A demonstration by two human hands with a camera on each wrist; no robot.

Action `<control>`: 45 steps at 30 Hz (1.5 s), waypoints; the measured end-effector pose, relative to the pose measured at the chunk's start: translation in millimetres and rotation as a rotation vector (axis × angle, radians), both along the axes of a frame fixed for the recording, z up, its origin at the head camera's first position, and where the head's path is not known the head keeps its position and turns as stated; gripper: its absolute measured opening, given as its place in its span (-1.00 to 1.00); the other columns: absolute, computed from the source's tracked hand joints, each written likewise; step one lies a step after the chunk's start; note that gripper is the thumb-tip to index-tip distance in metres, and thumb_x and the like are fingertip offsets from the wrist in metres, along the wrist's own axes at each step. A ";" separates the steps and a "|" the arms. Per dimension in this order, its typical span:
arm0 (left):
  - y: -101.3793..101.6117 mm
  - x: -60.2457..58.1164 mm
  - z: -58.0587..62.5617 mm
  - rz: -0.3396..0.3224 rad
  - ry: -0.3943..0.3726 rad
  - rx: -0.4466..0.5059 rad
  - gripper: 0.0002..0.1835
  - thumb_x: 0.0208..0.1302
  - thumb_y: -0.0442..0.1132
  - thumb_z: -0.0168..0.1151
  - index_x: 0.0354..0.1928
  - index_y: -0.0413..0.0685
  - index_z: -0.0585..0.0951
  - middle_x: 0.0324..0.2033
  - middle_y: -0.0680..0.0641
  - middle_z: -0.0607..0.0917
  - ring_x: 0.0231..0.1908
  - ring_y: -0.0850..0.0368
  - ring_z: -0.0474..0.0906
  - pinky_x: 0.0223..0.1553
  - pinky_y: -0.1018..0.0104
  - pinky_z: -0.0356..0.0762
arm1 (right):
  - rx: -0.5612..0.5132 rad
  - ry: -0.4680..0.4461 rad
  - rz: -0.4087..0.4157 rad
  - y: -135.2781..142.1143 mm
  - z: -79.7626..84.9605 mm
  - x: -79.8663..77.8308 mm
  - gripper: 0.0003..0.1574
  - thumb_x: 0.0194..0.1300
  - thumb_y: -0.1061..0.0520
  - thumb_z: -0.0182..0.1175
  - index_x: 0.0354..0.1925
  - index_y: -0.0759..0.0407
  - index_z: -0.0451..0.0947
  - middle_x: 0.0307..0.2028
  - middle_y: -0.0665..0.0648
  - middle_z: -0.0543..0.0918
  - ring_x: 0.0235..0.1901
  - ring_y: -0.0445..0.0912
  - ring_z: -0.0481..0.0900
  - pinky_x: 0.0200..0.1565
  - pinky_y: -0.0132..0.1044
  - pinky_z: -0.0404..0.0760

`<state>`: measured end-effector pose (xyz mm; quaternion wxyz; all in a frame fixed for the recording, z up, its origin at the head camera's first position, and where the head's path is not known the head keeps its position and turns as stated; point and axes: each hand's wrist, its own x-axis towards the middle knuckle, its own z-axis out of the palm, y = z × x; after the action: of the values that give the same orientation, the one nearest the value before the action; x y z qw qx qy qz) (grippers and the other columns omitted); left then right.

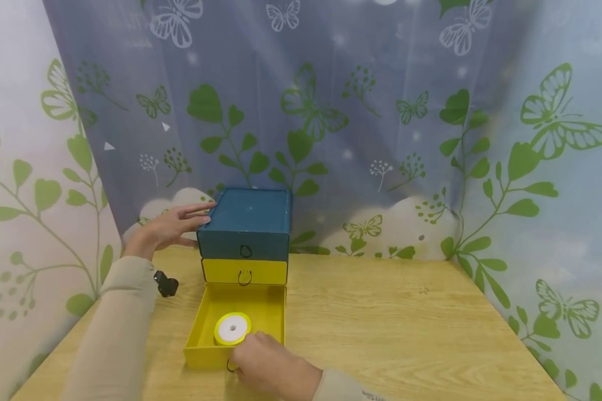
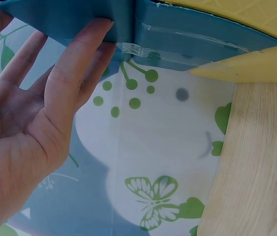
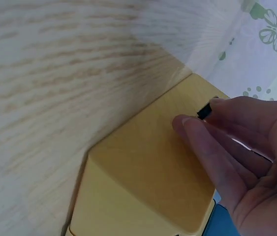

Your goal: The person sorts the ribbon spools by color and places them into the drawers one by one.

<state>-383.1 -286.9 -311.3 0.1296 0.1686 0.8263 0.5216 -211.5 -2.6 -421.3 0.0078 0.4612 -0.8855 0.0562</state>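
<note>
A small drawer cabinet stands on the table, with a blue top section (image 1: 244,210) over a yellow middle drawer (image 1: 266,271). Its bottom yellow drawer (image 1: 200,328) is pulled out and holds a spool (image 1: 224,329) with a white face and yellow rim. My left hand (image 1: 173,227) rests against the blue section's left side, fingers extended; the left wrist view shows the fingertips at the blue wall (image 2: 123,29). At the bottom drawer's front, my right hand (image 1: 271,362) pinches its black loop handle (image 1: 231,366). Part of the handle is hidden by the fingers.
A small black device (image 1: 166,284) is beside the left sleeve. Wood-grain tabletop (image 1: 391,323) extends to the right of the cabinet. Behind the table hangs a printed curtain (image 1: 371,184) with butterflies and leaves.
</note>
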 end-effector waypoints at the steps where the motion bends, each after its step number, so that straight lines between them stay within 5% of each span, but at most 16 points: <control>1: -0.3 -0.2 0.2 0.001 0.002 0.001 -0.19 0.53 0.10 0.17 0.67 0.24 0.06 0.68 -0.16 -0.16 0.62 -0.39 -0.14 0.33 -0.33 0.47 | 0.004 -0.003 -0.003 -0.2 0.0 -0.2 -0.83 0.38 0.19 0.34 -0.33 -0.06 0.78 -0.48 -0.20 0.69 -0.59 -0.38 0.34 -0.47 -0.64 0.39; 12: -1.2 -0.1 0.9 -0.008 0.019 -0.006 -0.20 0.53 0.09 0.16 0.67 0.24 0.05 0.68 -0.16 -0.17 0.62 -0.40 -0.13 0.33 -0.35 0.45 | -0.151 -0.034 0.053 4.5 -6.1 -7.6 -0.80 0.32 0.27 0.35 -0.33 0.01 0.84 -0.44 -0.18 0.75 -0.58 -0.50 0.29 -0.47 -0.76 0.34; 16: -1.0 0.3 1.2 -0.007 0.018 -0.004 -0.19 0.53 0.09 0.16 0.67 0.23 0.05 0.68 -0.17 -0.18 0.61 -0.41 -0.13 0.33 -0.36 0.44 | -0.236 -0.071 0.025 7.5 -8.9 -11.7 -0.85 0.32 0.21 0.40 -0.21 0.01 0.87 -0.27 -0.13 0.85 -0.43 -0.61 0.47 -0.36 -0.79 0.44; 23: -1.3 -1.1 1.2 0.004 0.005 0.000 -0.19 0.52 0.10 0.17 0.66 0.25 0.06 0.68 -0.16 -0.17 0.62 -0.39 -0.14 0.35 -0.38 0.41 | -0.331 -0.051 -0.032 10.8 -13.8 -20.0 -0.88 0.25 0.20 0.47 -0.22 0.05 0.86 -0.30 -0.08 0.86 -0.37 -0.51 0.65 -0.31 -0.80 0.48; 27: -1.3 -1.2 1.8 0.007 0.006 -0.001 -0.19 0.52 0.10 0.17 0.67 0.25 0.06 0.68 -0.17 -0.17 0.62 -0.40 -0.15 0.35 -0.38 0.41 | -0.396 -0.125 -0.104 12.1 -15.7 -24.0 -0.89 0.23 0.22 0.48 -0.24 0.10 0.86 -0.30 -0.04 0.86 -0.34 -0.49 0.67 -0.29 -0.78 0.51; 45: -1.9 -2.7 -2.6 0.000 0.019 -0.005 -0.20 0.53 0.11 0.16 0.66 0.25 0.07 0.68 -0.15 -0.16 0.62 -0.40 -0.15 0.34 -0.38 0.42 | -0.412 -0.164 -0.241 9.3 -18.8 -27.4 -0.89 0.15 0.20 0.54 -0.28 0.09 0.86 -0.37 -0.06 0.86 -0.46 -0.52 0.64 -0.40 -0.76 0.50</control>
<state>-385.7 -288.8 -313.9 0.1223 0.1731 0.8289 0.5178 -238.8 6.7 -440.1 0.0367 0.3350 -0.9015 0.2714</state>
